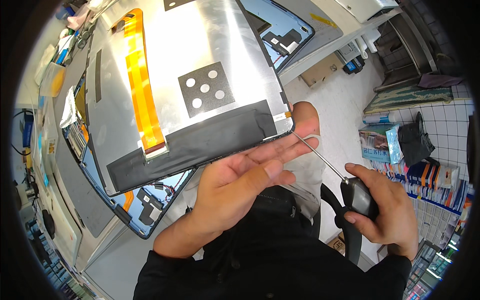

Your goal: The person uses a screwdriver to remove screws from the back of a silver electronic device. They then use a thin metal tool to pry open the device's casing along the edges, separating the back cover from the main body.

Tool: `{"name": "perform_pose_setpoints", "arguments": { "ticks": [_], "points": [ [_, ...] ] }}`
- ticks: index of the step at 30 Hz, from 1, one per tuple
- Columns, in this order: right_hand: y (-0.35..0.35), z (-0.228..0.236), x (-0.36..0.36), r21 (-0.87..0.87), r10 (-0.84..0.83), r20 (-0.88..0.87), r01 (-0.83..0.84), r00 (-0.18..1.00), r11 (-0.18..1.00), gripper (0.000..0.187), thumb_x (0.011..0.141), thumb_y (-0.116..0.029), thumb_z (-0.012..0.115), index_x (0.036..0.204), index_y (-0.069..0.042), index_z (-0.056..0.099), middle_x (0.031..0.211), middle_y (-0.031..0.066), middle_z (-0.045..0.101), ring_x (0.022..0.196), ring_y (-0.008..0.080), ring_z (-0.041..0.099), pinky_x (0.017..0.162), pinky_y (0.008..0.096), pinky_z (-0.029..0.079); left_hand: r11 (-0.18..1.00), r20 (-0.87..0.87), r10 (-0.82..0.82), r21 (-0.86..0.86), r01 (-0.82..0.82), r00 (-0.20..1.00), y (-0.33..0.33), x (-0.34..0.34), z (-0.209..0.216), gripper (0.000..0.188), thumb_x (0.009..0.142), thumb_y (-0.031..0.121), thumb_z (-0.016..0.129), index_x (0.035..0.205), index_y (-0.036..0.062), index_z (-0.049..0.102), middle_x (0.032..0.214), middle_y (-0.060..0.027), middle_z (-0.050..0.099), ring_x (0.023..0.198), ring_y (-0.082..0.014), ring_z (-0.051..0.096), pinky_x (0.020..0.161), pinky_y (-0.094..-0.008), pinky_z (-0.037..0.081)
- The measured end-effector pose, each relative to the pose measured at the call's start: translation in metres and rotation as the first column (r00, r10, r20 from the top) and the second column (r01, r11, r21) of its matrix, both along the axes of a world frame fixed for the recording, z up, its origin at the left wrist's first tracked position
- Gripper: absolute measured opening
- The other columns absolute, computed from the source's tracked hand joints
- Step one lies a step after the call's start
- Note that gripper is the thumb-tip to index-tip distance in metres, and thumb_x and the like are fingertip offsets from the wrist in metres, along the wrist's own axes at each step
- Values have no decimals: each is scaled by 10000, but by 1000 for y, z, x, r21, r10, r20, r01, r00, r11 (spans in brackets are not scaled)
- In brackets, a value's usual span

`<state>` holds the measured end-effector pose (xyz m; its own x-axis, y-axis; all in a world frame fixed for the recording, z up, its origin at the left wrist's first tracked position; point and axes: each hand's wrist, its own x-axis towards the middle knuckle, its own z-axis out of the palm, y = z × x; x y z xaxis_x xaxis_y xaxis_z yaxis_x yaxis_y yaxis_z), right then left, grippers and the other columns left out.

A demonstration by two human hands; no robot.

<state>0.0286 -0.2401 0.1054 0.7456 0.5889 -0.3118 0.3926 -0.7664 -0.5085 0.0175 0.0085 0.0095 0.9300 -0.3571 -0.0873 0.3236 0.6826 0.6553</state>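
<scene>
The upper-centre display panel (172,75), likely stiff, fragile and best held by its edges, overlapped the spread left hand (232,182) while the right hand (390,210) clasped a thin-shafted tool (359,197).

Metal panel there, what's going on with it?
A person's right hand holds a black-handled tool, its tip at or very close to the near right corner of the metal panel. The open left hand is palm up by that corner, partly beneath the panel. An orange ribbon lies along the panel, and blue casing shows past its edges.
</scene>
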Motion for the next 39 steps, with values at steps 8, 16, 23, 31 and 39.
{"name": "perform_pose_setpoints", "arguments": {
  "ticks": [8, 16, 23, 31, 39],
  "points": [
    [2, -1, -3, 1, -4, 19, 4, 1000, 1000, 675, 752, -161, 757, 1348, -29, 469, 917, 165, 623, 719, 343, 630, 621, 378, 516, 1000, -14, 10, 27, -10, 1000, 0, 1, 1, 601, 933, 5, 466, 1474, -82, 217, 1483, -288, 350, 1366, -372, 404, 949, -316, 504],
    [3, 1, -5, -33, -81, -65, 79, 995, 996, 681, 695, -159, 768, 1311, -15, 515, 1048, 201, 634, 872, 371, 645, 759, 385, 514, 999, -18, 29, 46, -29, 999, -2, 1, 1, 677, 915, 9, 489, 1495, -78, 152, 1476, -333, 325, 1356, -394, 408, 960, -339, 523],
    [1, -5, -4, 14, 7, 14, -7, 1000, 1000, 681, 761, -177, 760, 1354, -36, 457, 892, 157, 610, 709, 336, 628, 607, 381, 510, 999, -26, 29, 36, -28, 999, -2, 1, 1, 679, 913, 7, 489, 1497, -80, 154, 1478, -335, 325, 1358, -397, 408, 942, -322, 510],
    [1, -6, -3, 18, 13, 2, -13, 1000, 1000, 683, 764, -186, 764, 1353, -26, 456, 874, 158, 604, 696, 334, 623, 603, 377, 508, 999, -24, 28, 40, -27, 999, -2, 0, 1, 675, 921, 19, 491, 1498, -80, 154, 1480, -333, 328, 1359, -387, 414, 927, -311, 496],
    [1, -6, -1, 26, 9, -3, -9, 1000, 1000, 668, 771, -194, 763, 1344, -25, 465, 880, 164, 612, 702, 341, 625, 608, 376, 510, 999, -26, 47, 22, -46, 999, -3, 1, -1, 667, 924, 9, 504, 1490, -86, 164, 1471, -341, 328, 1338, -398, 433, 944, -320, 520]
  ]
}}
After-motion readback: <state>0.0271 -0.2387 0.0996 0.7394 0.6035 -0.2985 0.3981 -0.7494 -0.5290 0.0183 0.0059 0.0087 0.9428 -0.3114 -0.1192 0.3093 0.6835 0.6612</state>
